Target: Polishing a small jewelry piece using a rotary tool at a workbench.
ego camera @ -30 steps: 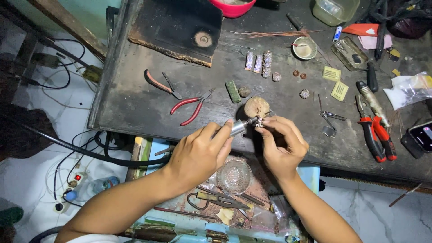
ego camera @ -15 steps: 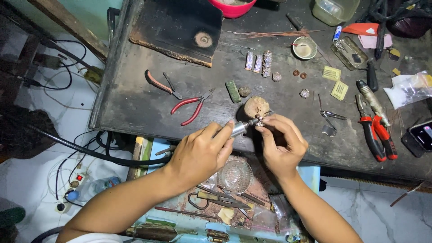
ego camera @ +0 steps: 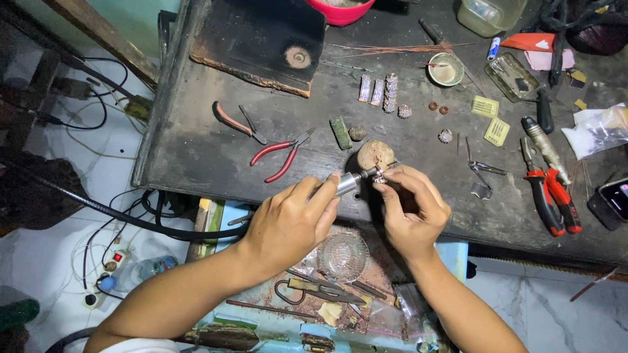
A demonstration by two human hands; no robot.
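1. While both hands meet at the middle of the frame, the left hand [ego camera: 288, 222] curls its fingers closed around a slim silver rotary handpiece [ego camera: 348, 183], whose tip points right toward the other hand.
2. From the handpiece's rear a thick black flexible shaft [ego camera: 131, 219] runs left and down off the bench toward the lower left of the frame.
3. At centre right, the right hand [ego camera: 413, 212] pinches a tiny silvery metal piece [ego camera: 380, 178] between thumb and forefinger, the other fingers loosely bent; the handpiece's tip touches this piece.
4. Just above the pinch sits a round tan wooden peg [ego camera: 374, 153] on the dark, worn metal workbench [ego camera: 196, 157].
5. Left of centre lie red-handled pliers [ego camera: 281, 153], well apart from the hands.
6. At the right edge lie red-and-black-handled cutters [ego camera: 553, 196].
7. Below the hands, an open drawer tray [ego camera: 307, 314] holds a small clear glass dish [ego camera: 343, 256] and dark metal shears [ego camera: 314, 289].
8. Near the top centre stand small beaded silver cylinders [ego camera: 383, 91].
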